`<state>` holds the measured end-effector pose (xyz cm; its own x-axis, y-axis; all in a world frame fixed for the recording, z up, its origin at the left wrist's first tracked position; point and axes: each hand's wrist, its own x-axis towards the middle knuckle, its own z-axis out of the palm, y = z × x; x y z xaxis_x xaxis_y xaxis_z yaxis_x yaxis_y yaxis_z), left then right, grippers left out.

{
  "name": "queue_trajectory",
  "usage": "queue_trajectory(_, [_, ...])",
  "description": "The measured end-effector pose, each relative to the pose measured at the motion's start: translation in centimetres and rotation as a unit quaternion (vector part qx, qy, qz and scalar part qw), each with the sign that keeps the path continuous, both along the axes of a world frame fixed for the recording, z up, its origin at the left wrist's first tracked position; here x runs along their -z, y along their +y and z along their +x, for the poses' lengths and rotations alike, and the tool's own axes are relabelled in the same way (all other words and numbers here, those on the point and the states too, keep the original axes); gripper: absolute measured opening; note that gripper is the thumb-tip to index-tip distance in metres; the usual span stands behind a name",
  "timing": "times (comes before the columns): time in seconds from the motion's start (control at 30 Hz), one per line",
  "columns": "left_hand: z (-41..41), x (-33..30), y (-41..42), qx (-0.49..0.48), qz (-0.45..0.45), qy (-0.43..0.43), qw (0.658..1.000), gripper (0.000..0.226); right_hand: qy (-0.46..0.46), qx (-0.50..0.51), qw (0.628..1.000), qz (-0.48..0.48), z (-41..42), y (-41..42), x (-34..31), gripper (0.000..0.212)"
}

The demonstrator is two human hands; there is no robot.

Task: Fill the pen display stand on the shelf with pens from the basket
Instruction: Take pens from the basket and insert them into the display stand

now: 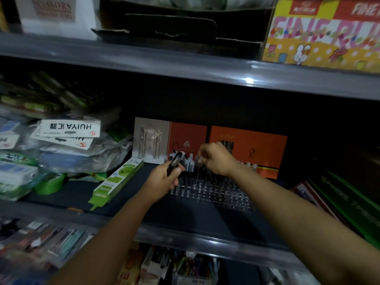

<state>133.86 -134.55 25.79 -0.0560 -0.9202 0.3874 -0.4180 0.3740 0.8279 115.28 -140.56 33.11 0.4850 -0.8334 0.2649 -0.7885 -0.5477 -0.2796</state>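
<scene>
Head view, HUIYA packets (70, 126), orange card (249, 150) marked 8.

Dark shelf (185, 219) with pen stand (209, 191)

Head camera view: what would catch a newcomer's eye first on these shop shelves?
Two bare arms reach into the dim middle shelf: the left hand grips a bunch of dark pens, while the right hand pinches one pen above the clear plastic pen display stand. Behind stand bright orange cardboard boxes; a colourful yellow box with a rabbit picture sits upper right.
</scene>
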Motion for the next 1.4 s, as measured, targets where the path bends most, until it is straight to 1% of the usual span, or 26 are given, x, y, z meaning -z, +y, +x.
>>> queue_trajectory(0.07, [0.0,0.1,-0.1,0.000,0.001,-0.001,1.000,0.019,0.009,0.001,1.000,0.005,0.2,-0.1,0.3,0.018])
queue_trajectory(0.17, [0.0,0.2,-0.3,-0.004,0.006,-0.002,1.000,0.019,0.030,-0.003,1.000,0.005,0.4,-0.1,0.7,0.021])
queue_trajectory(0.33, [0.2,0.2,-0.3,-0.017,0.001,-0.029,0.999,0.014,0.041,-0.018,0.999,-0.007,0.5,-0.1,0.5,0.025])
queue_trajectory(0.4, [0.3,0.2,-0.2,-0.023,0.003,-0.037,0.999,0.013,0.033,-0.031,0.999,-0.017,0.4,0.2,0.2,0.019])
queue_trajectory(0.47, [0.3,0.1,-0.1,-0.026,0.000,-0.046,0.999,0.015,0.012,-0.049,0.998,-0.039,0.3,0.5,-0.3,0.008])
queue_trajectory(0.6, [0.1,-0.2,0.1,-0.033,0.012,-0.061,0.998,0.022,-0.040,-0.104,0.993,-0.042,0.2,2.1,-1.8,0.024])
queue_trajectory(0.77, [-0.8,-0.9,0.5,-0.038,0.035,-0.072,0.996,0.012,-0.047,-0.150,0.987,-0.016,0.2,4.1,-3.1,0.030])
queue_trajectory(0.9, [-1.8,-1.6,1.1,-0.026,0.036,-0.078,0.996,0.020,-0.047,-0.159,0.986,-0.012,0.0,5.0,-3.6,0.024])
queue_trajectory(1.03, [-2.3,-2.0,1.5,-0.024,0.026,-0.081,0.996,0.014,-0.065,-0.157,0.985,-0.013,-0.2,5.7,-3.9,0.012])
queue_trajectory(1.1, [-2.4,-2.0,1.7,-0.022,0.027,-0.082,0.996,0.019,-0.075,-0.153,0.985,-0.010,-0.4,6.1,-4.1,0.007])
queue_trajectory(1.23, [-2.6,-2.4,1.9,-0.019,0.037,-0.080,0.996,0.026,-0.092,-0.144,0.985,-0.008,-0.6,6.2,-4.2,0.003])
queue_trajectory(1.4, [-0.7,-1.6,2.1,-0.024,0.061,-0.089,0.994,0.024,-0.163,-0.109,0.980,-0.010,-2.1,5.6,-5.2,0.004])
